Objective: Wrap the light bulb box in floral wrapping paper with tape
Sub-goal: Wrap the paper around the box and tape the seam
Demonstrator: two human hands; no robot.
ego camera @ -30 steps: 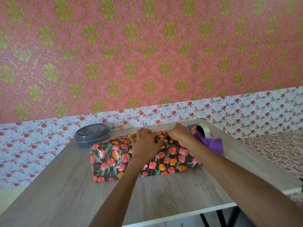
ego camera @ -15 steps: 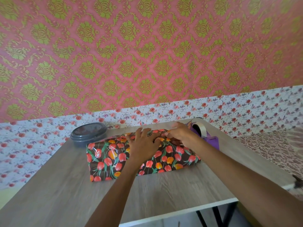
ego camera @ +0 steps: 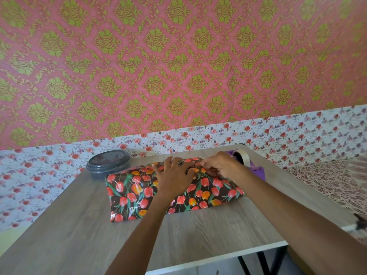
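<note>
Seam-closing step, I judge. The box (ego camera: 208, 192), covered in paper (ego camera: 137, 193), lies mid-table (ego camera: 79, 235). The left hand (ego camera: 174, 175) presses flat on the overlap. The right hand (ego camera: 222, 165) curls at the seam, but its grip is unclear. Next, tape from the dispenser (ego camera: 257, 171) at 2 o'clock.

Glossy floral wrapping paper (ego camera: 139, 192) on matt wood-grain table (ego camera: 79, 231)
</note>
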